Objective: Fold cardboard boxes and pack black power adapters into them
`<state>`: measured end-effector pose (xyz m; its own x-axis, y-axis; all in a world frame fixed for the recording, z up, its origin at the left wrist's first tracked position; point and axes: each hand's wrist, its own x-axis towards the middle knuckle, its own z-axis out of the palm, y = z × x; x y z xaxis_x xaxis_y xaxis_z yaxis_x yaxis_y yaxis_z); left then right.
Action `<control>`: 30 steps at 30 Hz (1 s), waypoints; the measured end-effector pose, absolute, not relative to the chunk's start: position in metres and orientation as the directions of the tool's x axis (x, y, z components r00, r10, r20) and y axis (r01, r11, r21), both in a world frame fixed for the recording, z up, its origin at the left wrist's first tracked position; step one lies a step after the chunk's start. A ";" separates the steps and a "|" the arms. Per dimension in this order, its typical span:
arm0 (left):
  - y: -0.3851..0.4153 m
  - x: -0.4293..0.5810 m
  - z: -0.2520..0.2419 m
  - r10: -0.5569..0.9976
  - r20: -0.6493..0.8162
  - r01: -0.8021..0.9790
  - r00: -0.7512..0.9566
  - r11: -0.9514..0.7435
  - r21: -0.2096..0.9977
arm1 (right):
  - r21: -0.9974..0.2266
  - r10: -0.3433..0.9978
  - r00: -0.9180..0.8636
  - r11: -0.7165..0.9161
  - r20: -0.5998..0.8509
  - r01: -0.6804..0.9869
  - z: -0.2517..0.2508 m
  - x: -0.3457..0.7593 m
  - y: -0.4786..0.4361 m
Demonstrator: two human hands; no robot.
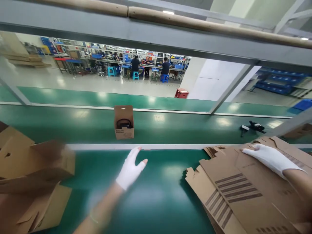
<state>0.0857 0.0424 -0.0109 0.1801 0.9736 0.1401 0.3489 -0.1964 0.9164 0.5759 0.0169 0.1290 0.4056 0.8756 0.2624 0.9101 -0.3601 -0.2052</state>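
Note:
My left hand (131,169), in a white glove with bare fingertips, hangs over the green work surface (156,201). Its thumb and fingers are spread and nothing is between them. Beyond it stands a small open cardboard box (124,132), lid flap raised, with a black cabled item (124,124) inside. On the right, my right hand (270,157), also white-gloved, lies on a stack of flattened cardboard boxes (234,172) with its fingers stretched out along the upper part. Dark stripes are printed on these sheets. Some right fingertips are hard to make out.
Opened cardboard boxes (51,159) occupy the left side. A black cabled device (253,126) lies at the back right. A white rail (170,147) crosses the green surface, and a grey metal beam (156,32) spans above. Several people sit at far benches.

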 end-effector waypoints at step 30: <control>-0.054 0.012 0.009 0.946 -0.047 -0.235 0.321 0.128 0.964 | -0.907 0.811 -0.579 0.178 -0.085 0.382 0.076 0.262 -0.027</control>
